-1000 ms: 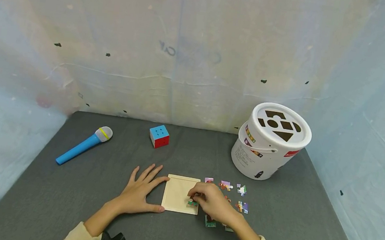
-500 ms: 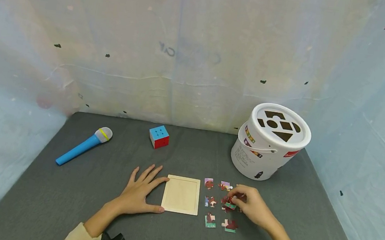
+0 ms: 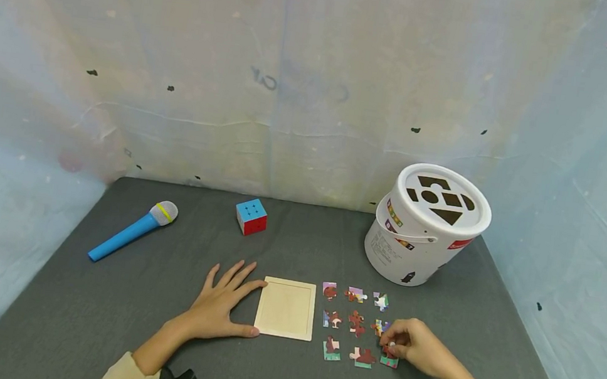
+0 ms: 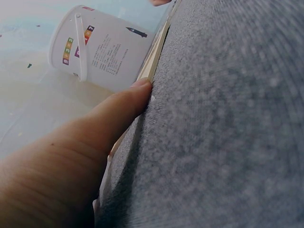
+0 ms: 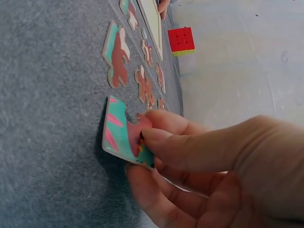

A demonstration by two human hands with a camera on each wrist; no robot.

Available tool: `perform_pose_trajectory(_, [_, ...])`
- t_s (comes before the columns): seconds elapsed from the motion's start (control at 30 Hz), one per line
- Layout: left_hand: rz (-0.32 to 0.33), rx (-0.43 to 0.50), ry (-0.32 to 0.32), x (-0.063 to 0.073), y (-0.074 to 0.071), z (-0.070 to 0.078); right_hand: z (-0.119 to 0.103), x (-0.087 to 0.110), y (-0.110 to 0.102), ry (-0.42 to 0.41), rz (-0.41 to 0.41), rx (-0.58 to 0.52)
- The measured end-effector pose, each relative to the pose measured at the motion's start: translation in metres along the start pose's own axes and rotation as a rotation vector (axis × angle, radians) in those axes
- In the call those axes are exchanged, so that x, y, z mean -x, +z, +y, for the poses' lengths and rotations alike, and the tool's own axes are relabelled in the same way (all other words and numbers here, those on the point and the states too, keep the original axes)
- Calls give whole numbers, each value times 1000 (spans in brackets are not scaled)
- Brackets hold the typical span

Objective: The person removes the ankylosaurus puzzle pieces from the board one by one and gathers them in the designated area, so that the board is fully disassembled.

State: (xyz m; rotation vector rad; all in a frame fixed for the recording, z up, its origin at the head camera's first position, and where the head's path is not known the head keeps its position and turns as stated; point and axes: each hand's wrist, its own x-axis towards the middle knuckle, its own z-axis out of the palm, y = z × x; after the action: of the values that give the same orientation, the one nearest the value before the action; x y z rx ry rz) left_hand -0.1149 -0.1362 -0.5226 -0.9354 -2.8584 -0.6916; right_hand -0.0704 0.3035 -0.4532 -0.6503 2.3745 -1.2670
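My right hand [image 3: 423, 348] pinches a jigsaw puzzle piece [image 5: 121, 130] between thumb and fingers, at the lower right corner of the spread of pieces. The piece shows green with pink strokes and a brown patch; in the right wrist view it tilts just off the cloth or touches it, I cannot tell which. My left hand [image 3: 222, 303] lies with fingers spread, thumb and index fingertip touching the left edge of a bare wooden puzzle tray [image 3: 286, 307]. Between tray and right hand several puzzle pieces [image 3: 356, 324] lie in rows, picture side up.
A white bucket [image 3: 416, 241] with shape holes in its lid stands at the back right. A puzzle cube [image 3: 251, 215] sits behind the tray. Further left lies a blue toy microphone [image 3: 133, 230]. Grey cloth [image 3: 258, 373] covers the table, and pale sheeting hangs around it.
My right hand carried a puzzle piece from over the tray rightward to the spread's lower right corner. A brown piece now shows in the middle of the rows. My left hand stayed put.
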Motion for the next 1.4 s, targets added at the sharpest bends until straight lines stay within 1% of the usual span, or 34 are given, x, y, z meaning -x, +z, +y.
perform_pose_trajectory(0.1, [-2,-4,-1,0,0,-1,2,1,2,-22,14,33])
perform_pose_trajectory(0.2, [1,-5,2,-1,1,-1,3,3,3,-57,38,89])
perform_pose_trajectory(0.3, [4,0,5,-1,1,-1,3,4,5,-62,55,116])
perform_pose_trajectory(0.57, [7,3,11,-1,1,-2,2,7,10,-33,95,155])
perform_pose_trajectory(0.8, [41,-20,37,-1,-1,0,-2,7,13,-15,122,199])
perform_pose_trajectory(1.03, [38,-16,38,0,-1,0,1,8,17,-26,154,229])
perform_pose_trajectory(1.3, [27,0,31,0,0,0,1,8,19,20,141,216])
perform_pose_trajectory(1.4, [26,-7,30,0,1,-1,1,8,20,22,153,227])
